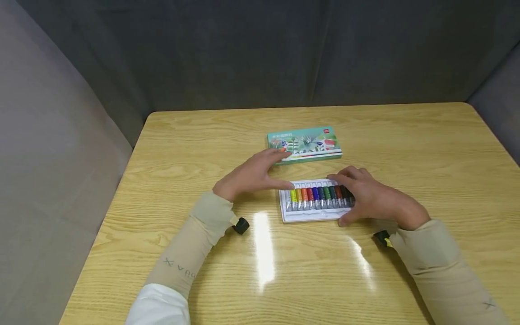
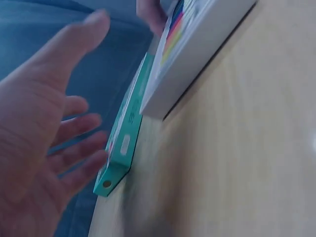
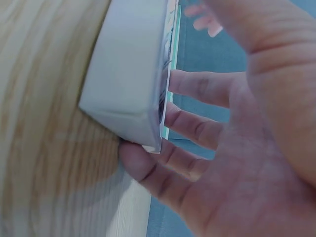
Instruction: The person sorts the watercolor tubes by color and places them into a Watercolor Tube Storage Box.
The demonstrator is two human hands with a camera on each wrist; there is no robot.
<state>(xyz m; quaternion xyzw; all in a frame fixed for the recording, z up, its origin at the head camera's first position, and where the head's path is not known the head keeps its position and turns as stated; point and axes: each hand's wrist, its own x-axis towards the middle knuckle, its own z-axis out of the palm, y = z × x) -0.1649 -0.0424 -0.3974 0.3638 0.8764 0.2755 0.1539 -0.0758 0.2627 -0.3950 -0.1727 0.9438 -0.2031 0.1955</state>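
Observation:
A white tray [image 1: 309, 216] of paint tubes in a row of colours, yellow through red and blue to brown, lies flat on the table. My right hand [image 1: 367, 196] spans its right end, thumb at the near edge and fingers at the far one. In the right wrist view, the fingers [image 3: 195, 126] curl about the corner of the tray [image 3: 126, 64]. To the tray's left, my left hand [image 1: 256, 174] is spread, holding nothing. Its thumb tip overlaps the tray's left corner in the head view, while its fingertips overlap the green illustrated paint box [image 1: 306, 142] behind.
The wood-grain table [image 1: 195, 135] is bounded by a dark curtain [image 1: 260, 54] at the back and grey panels [image 1: 44, 135] at the sides. Small black wrist cameras hang under both sleeves, close above the tabletop.

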